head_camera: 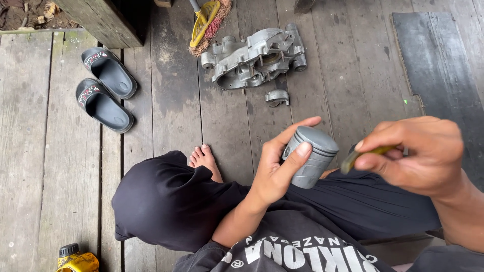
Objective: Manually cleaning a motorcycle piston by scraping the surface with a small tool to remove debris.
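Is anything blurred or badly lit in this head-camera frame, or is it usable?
Head view: soft, even daylight, no hard shadows or glare. The right hand and the small yellowish tool it pinches are motion-blurred. The left hand, the grey piston it holds and the engine casing on the plank floor are sharp.

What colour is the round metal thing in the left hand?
Grey. The piston in the left hand shows plainly in the head view.
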